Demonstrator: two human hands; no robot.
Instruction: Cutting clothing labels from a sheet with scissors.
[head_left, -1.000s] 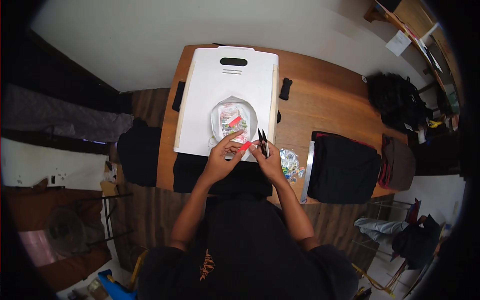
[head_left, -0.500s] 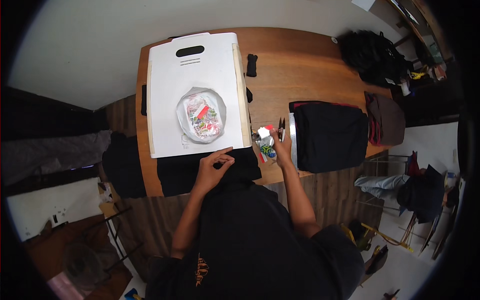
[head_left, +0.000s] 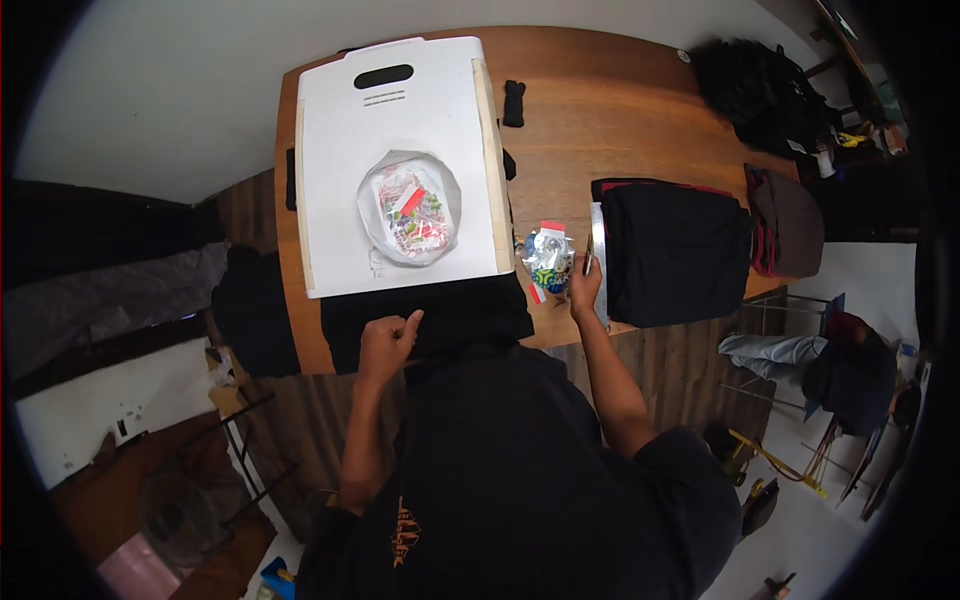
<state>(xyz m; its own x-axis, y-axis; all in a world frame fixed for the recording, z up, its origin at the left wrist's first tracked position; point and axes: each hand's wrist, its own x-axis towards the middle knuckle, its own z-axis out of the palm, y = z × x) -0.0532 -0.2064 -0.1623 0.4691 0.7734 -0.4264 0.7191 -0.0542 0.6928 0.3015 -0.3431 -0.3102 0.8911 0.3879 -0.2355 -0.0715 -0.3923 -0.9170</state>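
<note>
My right hand [head_left: 584, 288] is closed on a small pair of thread snips [head_left: 588, 262], just beside clear plastic packets [head_left: 548, 268] with red-and-white tops and blue, green and yellow contents. On the near side, my left hand [head_left: 388, 342] hovers over or rests on folded black cloth [head_left: 460, 315]. Its fingers are curled and its thumb points right; what they hold, if anything, is hidden. A large white board [head_left: 330, 200] with an oval handle slot covers part of that cloth. On the board sits a round, rolled-edge white bag [head_left: 453, 190] full of small colourful packets [head_left: 410, 215].
Folded black garments [head_left: 680, 255] and a brown-and-red stack [head_left: 785, 225] lie along the right of the wooden table [head_left: 590, 100]. A metal ruler-like strip [head_left: 600, 225] edges the black stack. A dark backpack [head_left: 755, 90] stands at the far right, and a small black roll [head_left: 514, 104] lies beyond the board.
My right hand has drawn back from the packets, which now lie on the table, and the snips sit in its fingers. My left hand has shifted left and nearer, its fingers curling in.
</note>
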